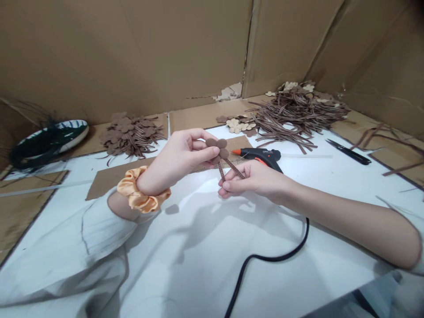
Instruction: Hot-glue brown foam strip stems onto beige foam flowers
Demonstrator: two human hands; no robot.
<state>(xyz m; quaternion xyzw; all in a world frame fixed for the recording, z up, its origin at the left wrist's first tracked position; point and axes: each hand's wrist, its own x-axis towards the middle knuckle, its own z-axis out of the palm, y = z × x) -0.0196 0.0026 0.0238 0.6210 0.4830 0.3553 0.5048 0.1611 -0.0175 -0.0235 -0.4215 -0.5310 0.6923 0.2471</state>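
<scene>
Delicately pinching: left hand (pixel 177 159), right hand (pixel 253 181)

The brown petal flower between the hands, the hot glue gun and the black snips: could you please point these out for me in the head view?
Brown petal flower (pixel 221 143): head view, on its top petal.
Hot glue gun (pixel 260 154): head view, on its black body.
Black snips (pixel 359 157): head view, on the black grip.
</scene>
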